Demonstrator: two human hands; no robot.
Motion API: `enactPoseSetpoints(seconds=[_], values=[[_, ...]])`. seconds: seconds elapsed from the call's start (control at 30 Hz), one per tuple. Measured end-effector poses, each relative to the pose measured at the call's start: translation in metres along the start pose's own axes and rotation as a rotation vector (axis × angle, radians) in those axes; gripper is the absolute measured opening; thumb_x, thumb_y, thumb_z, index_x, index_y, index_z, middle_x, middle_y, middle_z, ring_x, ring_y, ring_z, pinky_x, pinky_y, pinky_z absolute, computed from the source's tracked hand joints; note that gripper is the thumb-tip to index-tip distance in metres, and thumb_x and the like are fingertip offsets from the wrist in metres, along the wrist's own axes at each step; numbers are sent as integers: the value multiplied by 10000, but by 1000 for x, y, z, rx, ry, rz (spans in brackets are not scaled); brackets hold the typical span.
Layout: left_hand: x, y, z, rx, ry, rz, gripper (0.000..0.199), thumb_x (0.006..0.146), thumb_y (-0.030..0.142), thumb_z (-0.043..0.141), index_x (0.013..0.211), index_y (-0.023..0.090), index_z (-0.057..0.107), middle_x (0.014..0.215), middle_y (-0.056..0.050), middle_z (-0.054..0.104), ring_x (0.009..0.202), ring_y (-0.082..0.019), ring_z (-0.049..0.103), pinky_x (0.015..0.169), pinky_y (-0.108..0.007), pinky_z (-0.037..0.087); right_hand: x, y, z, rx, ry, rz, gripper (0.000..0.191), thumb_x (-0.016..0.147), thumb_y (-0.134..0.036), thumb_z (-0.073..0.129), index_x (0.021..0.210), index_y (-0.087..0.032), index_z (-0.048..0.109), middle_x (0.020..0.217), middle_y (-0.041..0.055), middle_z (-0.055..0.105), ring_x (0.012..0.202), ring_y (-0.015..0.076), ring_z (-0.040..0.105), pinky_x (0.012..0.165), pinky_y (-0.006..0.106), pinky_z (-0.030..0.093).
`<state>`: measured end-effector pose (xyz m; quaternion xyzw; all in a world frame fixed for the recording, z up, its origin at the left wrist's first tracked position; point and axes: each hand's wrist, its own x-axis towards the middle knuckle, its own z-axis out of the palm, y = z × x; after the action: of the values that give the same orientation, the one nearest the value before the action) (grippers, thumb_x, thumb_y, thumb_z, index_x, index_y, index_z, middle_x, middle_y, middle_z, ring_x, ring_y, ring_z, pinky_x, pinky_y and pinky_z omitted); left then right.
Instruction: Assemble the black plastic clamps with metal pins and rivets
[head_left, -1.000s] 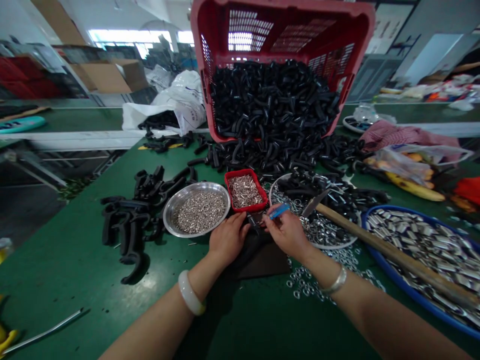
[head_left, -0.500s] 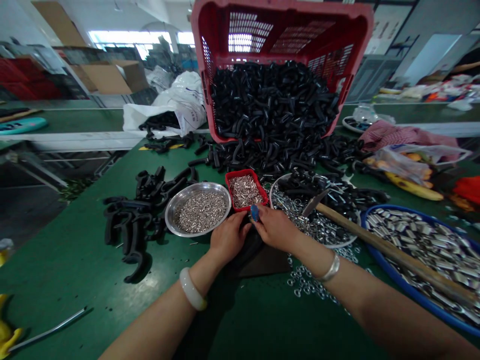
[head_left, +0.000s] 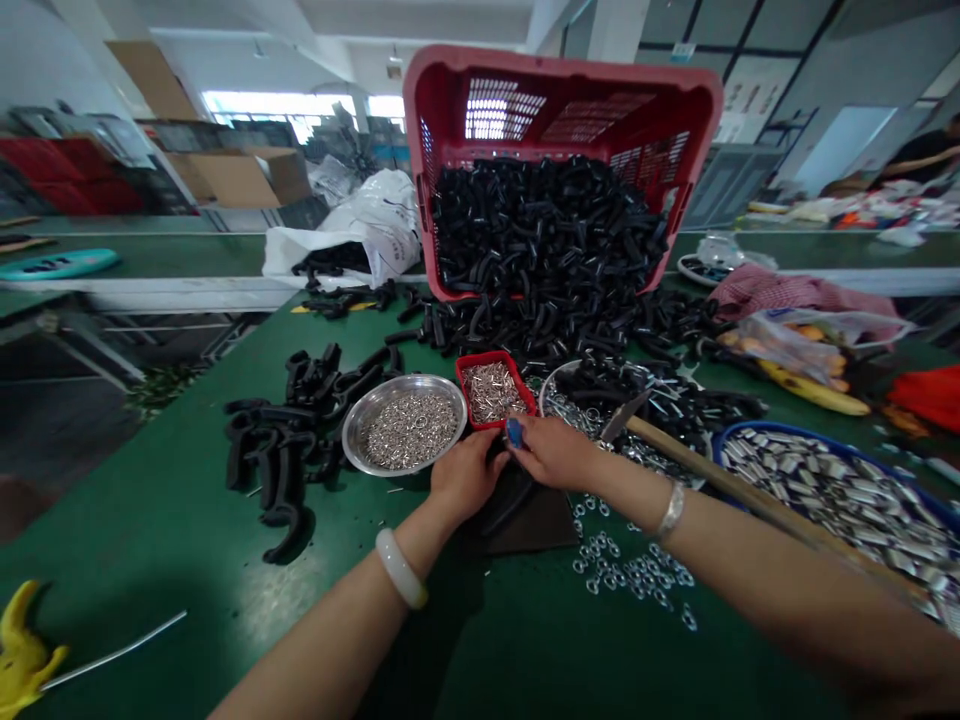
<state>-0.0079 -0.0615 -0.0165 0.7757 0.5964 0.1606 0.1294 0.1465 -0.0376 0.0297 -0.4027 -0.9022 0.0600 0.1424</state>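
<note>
My left hand (head_left: 466, 475) is closed on the upper end of a black curved part (head_left: 508, 508), which slants over a dark flat pad (head_left: 536, 525). Close beside it, my right hand (head_left: 551, 450) is pinched at the same end, with blue on a fingertip; anything small between its fingers is hidden. Just beyond both hands sits a red tray (head_left: 496, 357) of small metal pins. A steel bowl (head_left: 352, 440) of tiny metal pieces stands to the left of my left hand.
A red crate (head_left: 562, 70) spills black parts at the back. More black parts (head_left: 281, 450) lie left. A hammer (head_left: 697, 462) rests across a white tray (head_left: 555, 385) and a blue basin (head_left: 724, 430). Metal rings (head_left: 630, 575) are scattered front right. A person (head_left: 919, 155) is far right.
The view has tilted and shifted slightly, so the crate and bowls appear lower. Both hands stay together at the black part, whose lower end shows more clearly below them.
</note>
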Motion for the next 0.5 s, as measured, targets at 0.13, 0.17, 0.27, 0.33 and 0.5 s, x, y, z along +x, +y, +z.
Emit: enactPoseSetpoints(seconds=[0.13,0.17,0.27,0.33,0.5], values=[[0,1,0,4,-10,-29,409,840,398,423,1208,224,464,1181,-47,562,1002,-201,555,837,-317,431,6,30,-26,104,328,276,79,737,-172,453,800,-167,501,621,23,567,585,156,550,569,281,417],[0,1,0,9,-9,-31,411,840,400,422,1209,223,466,1179,-49,563,999,-200,556,839,-315,428,8,36,-32,126,400,309,77,745,-190,452,802,-169,500,617,18,563,586,155,549,576,286,420],[-2,2,4,30,20,-13,408,845,395,417,1208,219,473,1171,-50,569,993,-191,551,850,-308,417,12,39,-37,169,381,189,78,750,-245,483,777,-178,514,686,29,584,635,158,559,623,301,432],[-5,2,7,42,57,-6,398,853,385,406,1201,207,481,1181,-52,562,1007,-183,535,866,-301,405,14,32,-29,223,324,155,67,739,-244,504,753,-180,518,720,35,596,653,159,568,634,304,441],[-10,3,11,37,77,-14,374,860,362,400,1196,220,484,1199,-37,552,1018,-172,519,873,-295,402,7,17,2,604,230,344,84,742,-230,495,807,-176,490,620,4,608,524,138,583,510,270,465]])
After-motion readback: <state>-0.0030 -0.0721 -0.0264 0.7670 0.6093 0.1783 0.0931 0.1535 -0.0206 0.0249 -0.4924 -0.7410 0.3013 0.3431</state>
